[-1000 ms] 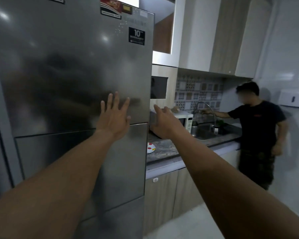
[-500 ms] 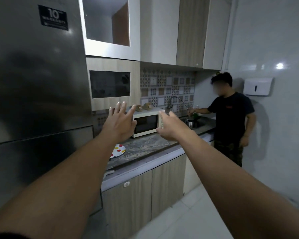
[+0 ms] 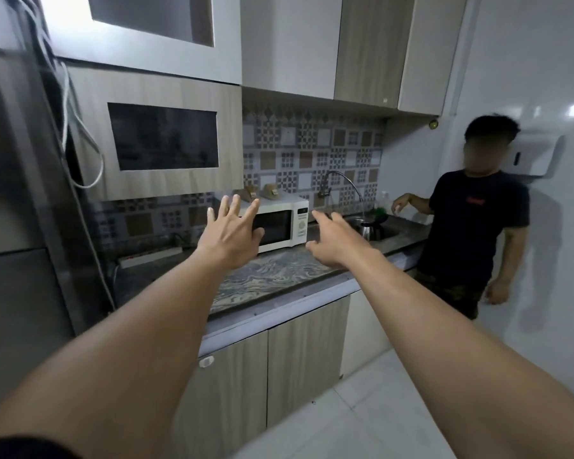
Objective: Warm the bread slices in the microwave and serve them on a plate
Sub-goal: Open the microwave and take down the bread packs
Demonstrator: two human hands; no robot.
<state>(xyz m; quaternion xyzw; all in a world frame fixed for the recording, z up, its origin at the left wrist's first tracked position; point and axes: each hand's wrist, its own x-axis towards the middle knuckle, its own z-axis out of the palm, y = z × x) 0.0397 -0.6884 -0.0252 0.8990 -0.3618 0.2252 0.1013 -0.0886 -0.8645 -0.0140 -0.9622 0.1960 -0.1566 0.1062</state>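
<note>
I extend left hand (image 3: pixel 227 235) and right hand (image 3: pixel 332 240), fingers spread, holding nothing, toward the closed white microwave (image 3: pixel 279 223) at the back edge of the counter (image 3: pixel 279 276), presumably to open it. Bread slices and plate not visible.

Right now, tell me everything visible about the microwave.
The microwave is a white box with a dark glass door, shut, and a control panel on its right with display and dial. It stands upright on the marbled countertop against the tiled wall. Two small brown items sit on top. The left hand overlaps its left side; contact unclear.
</note>
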